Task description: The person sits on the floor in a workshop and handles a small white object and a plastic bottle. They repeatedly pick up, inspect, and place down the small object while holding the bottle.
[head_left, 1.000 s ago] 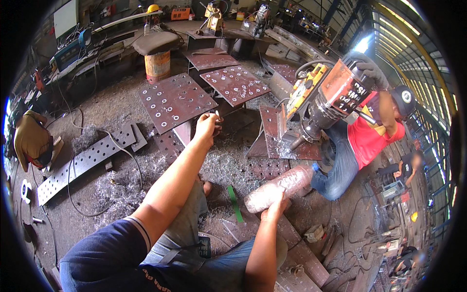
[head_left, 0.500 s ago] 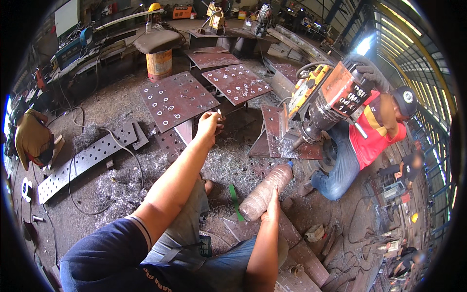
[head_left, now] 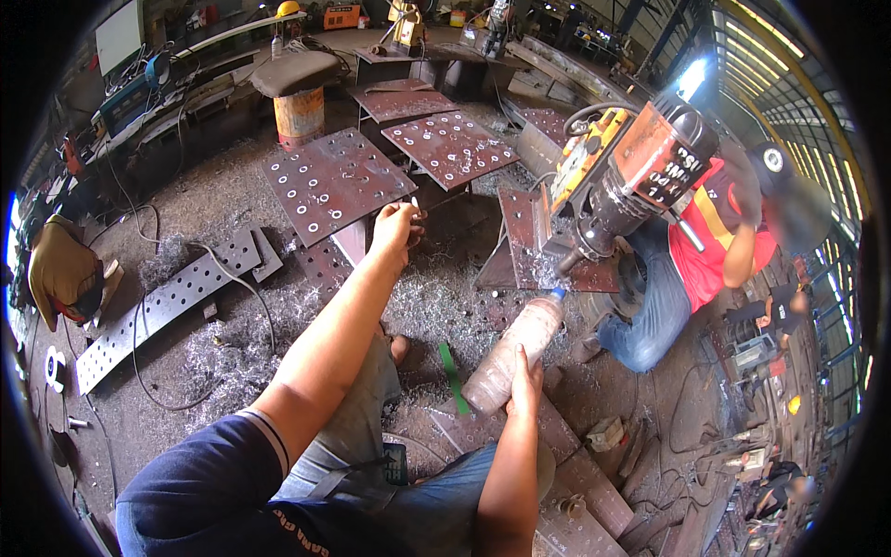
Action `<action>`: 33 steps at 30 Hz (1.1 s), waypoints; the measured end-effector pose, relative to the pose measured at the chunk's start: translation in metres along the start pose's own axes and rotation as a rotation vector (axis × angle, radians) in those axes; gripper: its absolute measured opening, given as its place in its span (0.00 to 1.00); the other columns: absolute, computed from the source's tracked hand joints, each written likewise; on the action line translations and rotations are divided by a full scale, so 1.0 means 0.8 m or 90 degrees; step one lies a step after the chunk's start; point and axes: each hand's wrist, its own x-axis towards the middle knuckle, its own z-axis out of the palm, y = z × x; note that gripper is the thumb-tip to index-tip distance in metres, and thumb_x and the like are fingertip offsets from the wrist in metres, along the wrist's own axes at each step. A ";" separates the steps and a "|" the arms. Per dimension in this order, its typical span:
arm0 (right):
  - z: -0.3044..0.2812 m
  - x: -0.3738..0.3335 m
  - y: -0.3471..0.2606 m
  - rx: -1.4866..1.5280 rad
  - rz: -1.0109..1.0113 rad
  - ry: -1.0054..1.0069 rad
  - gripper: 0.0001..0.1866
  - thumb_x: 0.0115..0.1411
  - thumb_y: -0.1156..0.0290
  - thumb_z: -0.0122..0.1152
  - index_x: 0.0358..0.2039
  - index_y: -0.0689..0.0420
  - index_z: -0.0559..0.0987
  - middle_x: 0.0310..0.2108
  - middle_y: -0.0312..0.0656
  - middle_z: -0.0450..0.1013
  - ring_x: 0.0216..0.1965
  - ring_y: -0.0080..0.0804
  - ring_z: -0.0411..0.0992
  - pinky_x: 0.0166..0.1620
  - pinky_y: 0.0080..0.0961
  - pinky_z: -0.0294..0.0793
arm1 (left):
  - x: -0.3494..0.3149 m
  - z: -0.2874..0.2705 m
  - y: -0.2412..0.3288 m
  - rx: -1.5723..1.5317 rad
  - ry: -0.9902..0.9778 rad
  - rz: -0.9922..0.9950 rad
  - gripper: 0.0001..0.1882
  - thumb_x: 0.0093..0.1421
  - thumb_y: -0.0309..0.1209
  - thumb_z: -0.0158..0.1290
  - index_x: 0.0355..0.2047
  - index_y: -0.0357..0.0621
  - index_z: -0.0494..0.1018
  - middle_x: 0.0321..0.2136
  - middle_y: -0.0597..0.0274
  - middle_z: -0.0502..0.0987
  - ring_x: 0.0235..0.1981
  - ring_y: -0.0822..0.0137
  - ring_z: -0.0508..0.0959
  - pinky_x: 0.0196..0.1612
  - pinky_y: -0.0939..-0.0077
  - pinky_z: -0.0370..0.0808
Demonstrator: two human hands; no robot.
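Observation:
My right hand [head_left: 525, 384] is wrapped round a large clear plastic bottle [head_left: 516, 348]. The bottle is dusty, tilted, and has a blue cap [head_left: 558, 292] at its upper end. My left hand [head_left: 397, 228] is closed with thumb and forefinger pinched, near the right edge of a brown steel plate [head_left: 339, 181] with drilled holes and white rings. A small pale bit shows at its fingertips, too small to name. To the right of the bottle cap, an orange and black magnetic drill [head_left: 640, 176] stands on another brown plate [head_left: 520, 232], its bit low near metal shavings.
A person in a red shirt [head_left: 715, 227] crouches beside the drill. Another drilled plate [head_left: 450, 148] lies behind. A grey perforated bar [head_left: 172, 311], cables and shavings [head_left: 223, 362] cover the left floor. A green strip [head_left: 453, 379] lies left of the bottle. A padded drum stool [head_left: 299, 111] stands far back.
The bottle has shifted slightly right and its cap end is nearer the drill bit. The co-worker's gloved hand has come down off the drill's top, blurred by motion. My left hand barely moved.

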 end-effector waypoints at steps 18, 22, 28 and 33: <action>0.100 0.017 -0.036 -0.009 -0.174 -0.172 0.41 0.62 0.77 0.70 0.71 0.61 0.59 0.67 0.47 0.63 0.66 0.38 0.62 0.70 0.37 0.59 | -0.060 0.052 -0.053 0.454 -0.406 0.423 0.21 0.58 0.43 0.58 0.45 0.41 0.83 0.42 0.47 0.81 0.46 0.53 0.82 0.53 0.62 0.78; 0.136 0.043 -0.065 -0.058 -0.203 -0.247 0.43 0.64 0.72 0.69 0.73 0.60 0.55 0.71 0.45 0.57 0.71 0.35 0.56 0.73 0.37 0.54 | -0.058 0.060 -0.048 0.444 -0.479 0.410 0.55 0.42 0.64 0.71 0.54 0.24 0.73 0.49 0.40 0.73 0.51 0.46 0.76 0.57 0.55 0.73; 0.125 0.118 0.011 0.154 0.069 -0.362 0.37 0.67 0.51 0.62 0.69 0.57 0.63 0.65 0.41 0.64 0.64 0.35 0.65 0.64 0.33 0.65 | -0.037 0.040 -0.046 0.514 -0.224 0.508 0.46 0.32 0.57 0.75 0.42 0.30 0.76 0.39 0.43 0.76 0.47 0.43 0.78 0.52 0.55 0.76; -0.010 0.162 0.246 -0.573 0.106 0.016 0.33 0.66 0.46 0.58 0.64 0.54 0.70 0.58 0.47 0.73 0.57 0.44 0.73 0.58 0.43 0.72 | -0.049 0.082 -0.037 0.478 -0.191 0.512 0.47 0.33 0.50 0.74 0.49 0.29 0.71 0.46 0.40 0.72 0.46 0.41 0.78 0.50 0.51 0.78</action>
